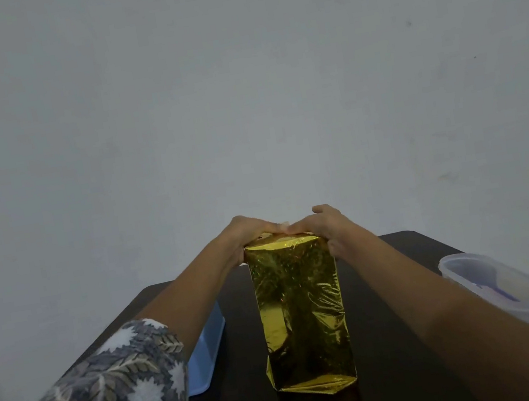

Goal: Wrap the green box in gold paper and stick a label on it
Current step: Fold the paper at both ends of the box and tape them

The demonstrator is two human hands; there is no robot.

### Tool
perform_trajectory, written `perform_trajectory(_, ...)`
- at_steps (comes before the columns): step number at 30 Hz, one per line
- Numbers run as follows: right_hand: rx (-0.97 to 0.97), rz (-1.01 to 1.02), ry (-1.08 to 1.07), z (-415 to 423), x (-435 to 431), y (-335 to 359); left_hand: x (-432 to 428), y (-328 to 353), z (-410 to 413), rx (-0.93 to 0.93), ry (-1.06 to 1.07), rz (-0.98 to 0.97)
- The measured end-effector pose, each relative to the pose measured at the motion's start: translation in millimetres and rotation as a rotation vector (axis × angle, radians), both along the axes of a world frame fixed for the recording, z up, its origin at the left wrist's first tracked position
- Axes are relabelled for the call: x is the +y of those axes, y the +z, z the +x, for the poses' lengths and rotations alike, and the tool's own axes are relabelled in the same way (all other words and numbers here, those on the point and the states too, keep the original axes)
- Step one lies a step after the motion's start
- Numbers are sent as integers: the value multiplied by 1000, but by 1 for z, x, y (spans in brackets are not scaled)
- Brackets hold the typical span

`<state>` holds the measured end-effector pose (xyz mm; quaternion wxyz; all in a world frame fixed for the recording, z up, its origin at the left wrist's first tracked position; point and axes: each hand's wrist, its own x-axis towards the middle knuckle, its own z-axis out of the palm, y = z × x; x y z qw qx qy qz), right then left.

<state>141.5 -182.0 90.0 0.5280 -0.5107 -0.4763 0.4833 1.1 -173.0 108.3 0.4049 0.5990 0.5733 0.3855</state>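
A long box covered in shiny gold paper [301, 312] lies lengthwise on the dark table [382, 337]; none of the green box shows. Its near end is folded shut. My left hand [247, 234] and my right hand [324, 225] both sit on the far end of the box. Their fingers curl over the top edge and press the gold paper down there, fingertips almost meeting in the middle. The far face of the box is hidden behind my hands.
A light blue tray [208, 355] lies left of the box, partly under my left arm. A clear plastic container [498, 288] with blue and pale contents stands at the table's right edge. A plain grey wall rises behind the table.
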Motion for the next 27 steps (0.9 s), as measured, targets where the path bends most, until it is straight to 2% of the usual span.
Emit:
perform_trajectory(4, 68, 50, -45, -4, -1, -3, -1, -4, -11, -161, 45, 90)
perform_trajectory(6, 72, 46, -50, -5, -3, -4, -7, -12, -31, -168, 98, 179)
perform_trajectory(8, 66, 48, -66, -4, -3, -6, -14, -30, -60, 2, 238, 306)
perform_trajectory(9, 65, 47, -74, -5, -2, -7, -18, -43, -80, 167, 356, 331)
perform_trajectory(11, 57, 50, -91, -4, -1, -9, -26, -75, -118, 492, 594, 207)
perform_trajectory(12, 42, 57, -100, -3, -1, -9, -29, -91, -132, 562, 644, 110)
perform_trajectory(13, 31, 59, -108, -3, 0, -11, -30, -104, -144, 553, 637, 0)
perform_trajectory(15, 29, 63, -111, -2, 0, -11, -30, -119, -153, 381, 610, -107)
perform_trajectory(18, 20, 66, -107, -2, 0, -11, -29, -116, -149, 135, 584, -60)
perform_trajectory(21, 14, 81, -101, 0, 0, -13, -33, -101, -140, -81, 519, -121)
perform_trajectory(27, 25, 89, -83, 0, 0, -15, -40, -83, -145, -160, 491, -222)
